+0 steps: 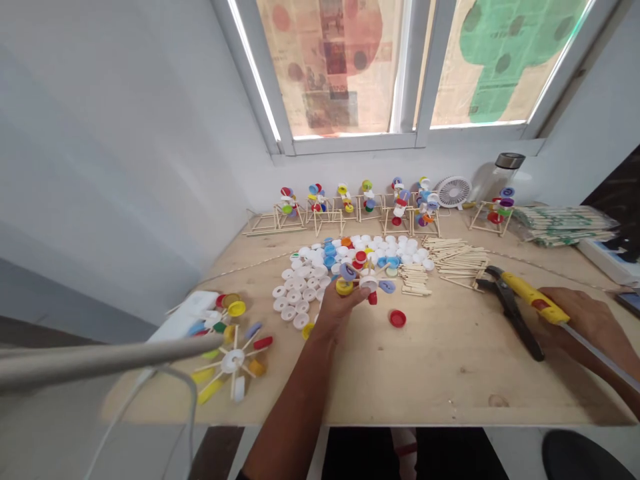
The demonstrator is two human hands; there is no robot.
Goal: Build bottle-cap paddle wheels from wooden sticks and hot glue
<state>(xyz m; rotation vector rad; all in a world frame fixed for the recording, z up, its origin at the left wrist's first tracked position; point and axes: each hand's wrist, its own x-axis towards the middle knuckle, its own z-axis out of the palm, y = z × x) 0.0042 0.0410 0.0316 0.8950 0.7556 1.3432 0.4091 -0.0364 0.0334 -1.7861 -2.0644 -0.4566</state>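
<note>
My left hand (pixel 336 308) is closed on a small wheel of bottle caps and wooden sticks, held above the table. Its white cap hub (pixel 369 283) faces up, with yellow, purple and red caps at the stick ends. At the right, my right hand (pixel 583 317) is against the rear of a yellow glue gun (pixel 535 298), whose black handle points toward the table's front. The gun body hides most of those fingers, so their grip does not show. A loose red cap (pixel 397 319) lies between my hands. White caps (pixel 300 293) are heaped beyond my left hand.
A finished cap wheel (pixel 233 361) lies at the left, near a cable and a blurred grey bar (pixel 110 360). Stick frames (pixel 330 217) with cap wheels line the back. Wooden sticks (pixel 457 257), a small fan (pixel 453 192), a bottle (pixel 500 177) and bagged sticks (pixel 565 220) are there too.
</note>
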